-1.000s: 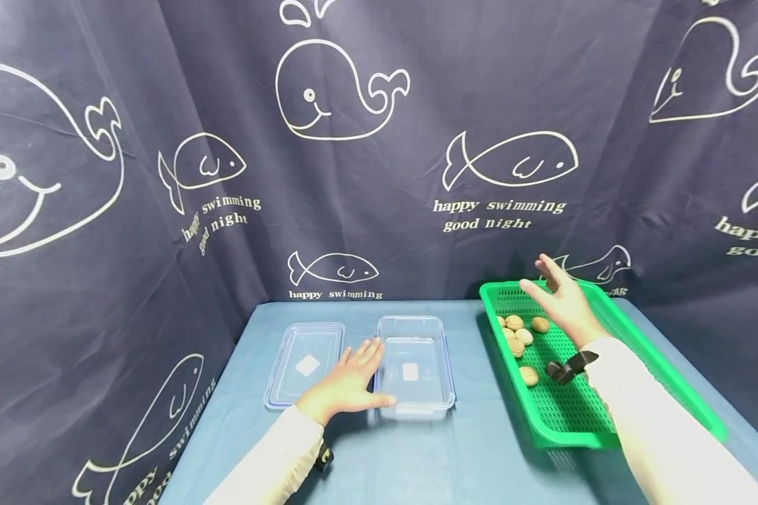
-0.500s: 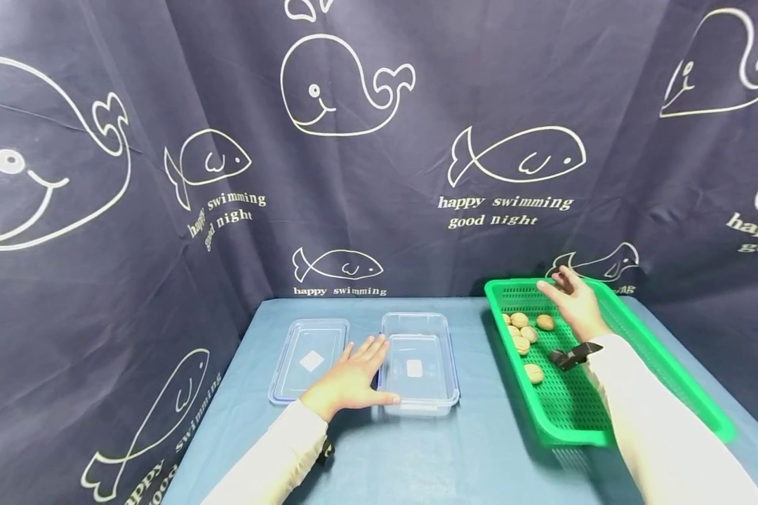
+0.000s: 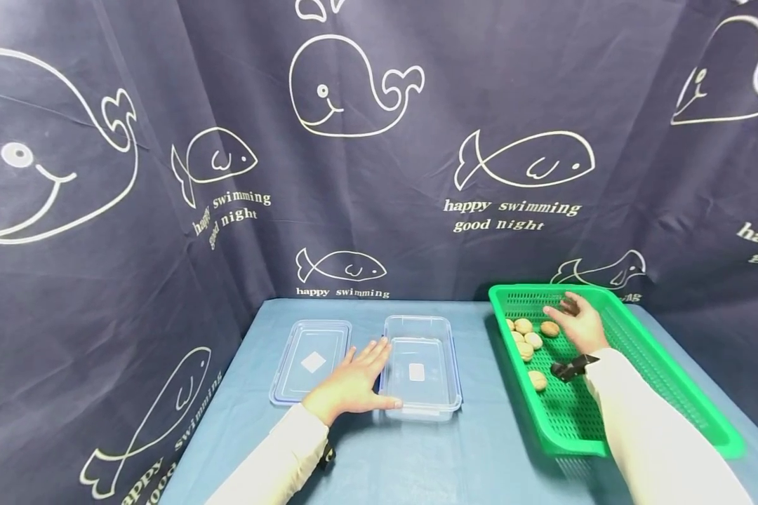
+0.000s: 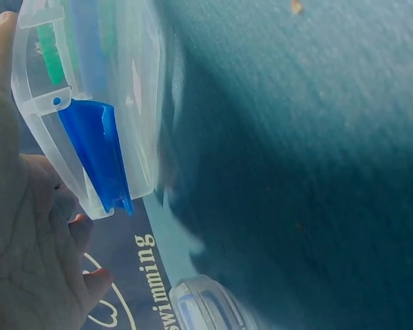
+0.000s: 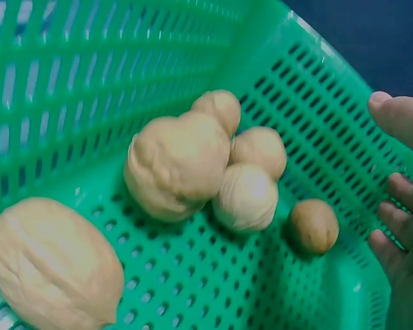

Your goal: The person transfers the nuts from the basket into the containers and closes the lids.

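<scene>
My left hand lies with fingers extended along the left side of a clear plastic food container. In the left wrist view the thumb reaches along the rim of the container, above its blue side clip. Over the green plastic basket, my right hand hovers, thumb apart from loosely bent fingers, nothing between them. Several walnuts are grouped by the basket's left wall. A browner walnut sits closest to the right hand, and a large-looking one lies apart, nearer the camera.
The container's clear lid lies flat on the blue tablecloth, left of the container. A dark curtain with whale and fish drawings hangs behind and beside the table. Tall perforated walls surround the walnuts in the basket.
My right hand has come lower into the basket, nearer the browner walnut, its fingers bending more. The left hand stays at the container. The head view has shifted slightly.
</scene>
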Tool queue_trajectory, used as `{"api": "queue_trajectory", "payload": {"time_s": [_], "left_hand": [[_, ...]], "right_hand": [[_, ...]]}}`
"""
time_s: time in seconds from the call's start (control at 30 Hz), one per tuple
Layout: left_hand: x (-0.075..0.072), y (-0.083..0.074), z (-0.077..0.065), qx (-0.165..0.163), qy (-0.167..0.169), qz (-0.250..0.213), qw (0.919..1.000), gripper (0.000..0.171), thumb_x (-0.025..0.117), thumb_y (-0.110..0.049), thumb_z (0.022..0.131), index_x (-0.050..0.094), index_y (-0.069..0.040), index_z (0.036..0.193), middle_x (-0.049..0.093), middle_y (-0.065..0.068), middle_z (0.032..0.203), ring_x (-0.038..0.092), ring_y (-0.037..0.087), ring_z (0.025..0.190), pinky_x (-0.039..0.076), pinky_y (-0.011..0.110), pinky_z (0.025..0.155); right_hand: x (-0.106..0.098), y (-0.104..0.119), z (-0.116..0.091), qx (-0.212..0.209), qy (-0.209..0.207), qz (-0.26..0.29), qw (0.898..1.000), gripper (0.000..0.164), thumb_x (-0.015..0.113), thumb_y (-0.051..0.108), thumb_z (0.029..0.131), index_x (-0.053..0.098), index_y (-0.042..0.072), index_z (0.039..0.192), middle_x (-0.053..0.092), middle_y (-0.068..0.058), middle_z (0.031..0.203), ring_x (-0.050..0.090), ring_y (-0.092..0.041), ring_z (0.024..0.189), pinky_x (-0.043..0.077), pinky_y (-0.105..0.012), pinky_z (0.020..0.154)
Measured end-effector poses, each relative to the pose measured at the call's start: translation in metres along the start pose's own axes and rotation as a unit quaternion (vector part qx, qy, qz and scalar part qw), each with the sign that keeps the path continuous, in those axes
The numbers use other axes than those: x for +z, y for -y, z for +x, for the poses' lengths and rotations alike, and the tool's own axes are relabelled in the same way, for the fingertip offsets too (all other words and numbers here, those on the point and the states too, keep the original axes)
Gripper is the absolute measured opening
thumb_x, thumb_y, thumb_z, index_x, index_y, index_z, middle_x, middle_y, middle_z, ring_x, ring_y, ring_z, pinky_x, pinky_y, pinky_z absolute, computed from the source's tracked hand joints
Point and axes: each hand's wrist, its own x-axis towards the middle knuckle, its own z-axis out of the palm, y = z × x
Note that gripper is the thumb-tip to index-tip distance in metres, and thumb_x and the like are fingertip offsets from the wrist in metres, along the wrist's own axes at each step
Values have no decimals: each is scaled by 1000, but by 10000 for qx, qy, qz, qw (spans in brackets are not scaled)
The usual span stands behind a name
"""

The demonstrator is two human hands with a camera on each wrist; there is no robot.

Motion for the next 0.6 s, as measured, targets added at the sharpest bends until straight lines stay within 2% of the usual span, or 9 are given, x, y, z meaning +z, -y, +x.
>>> {"api": "queue_trajectory", "payload": {"time_s": [0.1,0.2,0.27,0.33,0.47,0.53,0.6], "left_hand": [[0,0,0,-46,38,35,10000,112,60,-77,83,20,-9,162,15,5,169,18,29,154,15,58,121],[-1,0,0,-42,44,-5,10000,113,60,-77,83,19,-9,162,14,5,169,18,28,154,14,57,121],[-1,1,0,-52,48,-3,10000,113,59,-78,83,18,-10,163,14,4,169,17,27,154,14,57,122],[0,2,0,-39,20,-17,10000,113,60,-77,83,19,-9,162,14,5,169,18,28,154,14,57,122],[4,3,0,-7,-32,24,10000,112,60,-77,83,20,-7,162,16,7,169,19,30,154,16,57,121],[4,2,0,8,-49,41,10000,112,60,-76,83,20,-7,162,16,8,169,20,30,154,17,58,121],[3,1,0,18,-49,56,10000,111,60,-76,84,20,-7,162,17,8,169,21,30,153,18,57,121]], "right_hand": [[1,-9,-1,133,-13,-125,9998,89,66,39,98,20,-6,158,41,-38,147,42,-54,135,41,-59,105],[2,-15,-3,182,-58,-274,9994,88,67,38,97,21,-7,157,44,-38,144,45,-53,133,48,-48,97],[2,-19,-4,205,8,-319,9993,88,68,36,97,20,-8,157,45,-38,144,45,-53,133,49,-44,94],[3,-23,-3,250,127,-296,9992,90,68,36,96,19,-7,157,44,-37,145,44,-52,133,49,-45,94],[4,-32,-2,304,351,-258,9986,93,68,38,96,15,-7,158,42,-38,147,44,-53,132,45,-57,99],[4,-36,-2,277,343,-338,9985,93,69,39,96,16,-7,158,45,-37,145,47,-53,129,47,-55,97],[4,-38,-2,195,345,-433,9983,92,68,39,96,18,-8,157,48,-38,142,51,-53,126,50,-48,93]]}}
